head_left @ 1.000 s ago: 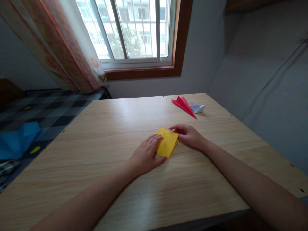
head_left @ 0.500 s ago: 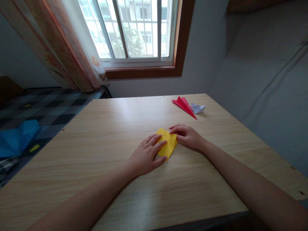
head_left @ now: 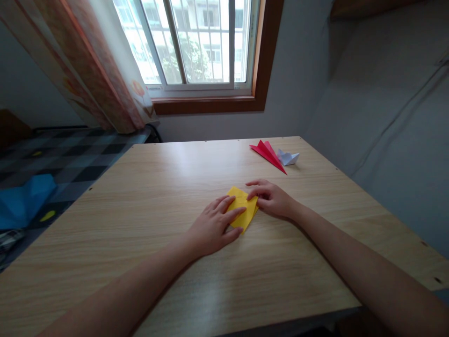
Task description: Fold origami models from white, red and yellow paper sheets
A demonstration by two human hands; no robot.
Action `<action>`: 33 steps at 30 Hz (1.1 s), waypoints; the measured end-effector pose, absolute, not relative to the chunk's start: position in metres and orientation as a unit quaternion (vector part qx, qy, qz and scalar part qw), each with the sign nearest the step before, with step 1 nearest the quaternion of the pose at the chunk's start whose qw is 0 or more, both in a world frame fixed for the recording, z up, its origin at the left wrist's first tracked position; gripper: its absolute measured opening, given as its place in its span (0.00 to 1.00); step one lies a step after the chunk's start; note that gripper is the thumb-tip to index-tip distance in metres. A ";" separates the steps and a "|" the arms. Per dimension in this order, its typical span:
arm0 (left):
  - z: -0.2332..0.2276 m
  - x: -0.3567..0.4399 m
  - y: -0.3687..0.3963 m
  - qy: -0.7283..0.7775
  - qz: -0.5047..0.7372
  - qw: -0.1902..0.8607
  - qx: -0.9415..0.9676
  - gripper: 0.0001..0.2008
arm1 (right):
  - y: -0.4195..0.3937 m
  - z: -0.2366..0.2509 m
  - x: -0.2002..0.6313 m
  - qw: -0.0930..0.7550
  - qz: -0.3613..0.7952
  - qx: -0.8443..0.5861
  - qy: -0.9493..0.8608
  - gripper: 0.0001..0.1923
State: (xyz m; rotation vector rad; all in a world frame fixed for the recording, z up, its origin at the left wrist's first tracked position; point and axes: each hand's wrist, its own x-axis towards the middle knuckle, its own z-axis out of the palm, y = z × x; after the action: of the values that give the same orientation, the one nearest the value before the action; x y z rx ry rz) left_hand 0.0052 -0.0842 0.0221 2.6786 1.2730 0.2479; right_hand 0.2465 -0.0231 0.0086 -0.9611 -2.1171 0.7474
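Observation:
A folded yellow paper lies flat on the wooden table, a little right of centre. My left hand rests on its left part, fingers spread and pressing down. My right hand sits at the paper's right edge, its fingertips pinching and pressing the fold. Much of the paper is hidden under both hands.
A red folded paper plane and a small white folded paper lie at the table's far right. A window with a curtain is behind. A chequered bed with a blue object is to the left. A grey wall runs along the right.
Both hands have closed in over the yellow paper. It looks narrower now, with more of it covered by my fingers.

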 end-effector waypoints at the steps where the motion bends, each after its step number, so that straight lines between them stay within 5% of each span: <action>1: 0.022 0.005 -0.084 0.425 0.084 0.082 0.897 0.27 | -0.023 0.009 0.247 0.339 0.280 -0.366 -0.820 0.18; 33: 0.018 0.003 -0.084 0.409 0.105 0.077 0.903 0.25 | -0.025 0.010 0.244 0.340 0.317 -0.368 -0.805 0.18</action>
State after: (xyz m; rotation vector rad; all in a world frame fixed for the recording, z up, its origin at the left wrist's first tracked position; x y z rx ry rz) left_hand 0.0027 -0.0836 0.0183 2.7054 1.2261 0.3146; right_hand 0.2437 -0.0251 0.0098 -0.9583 -2.0952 0.8249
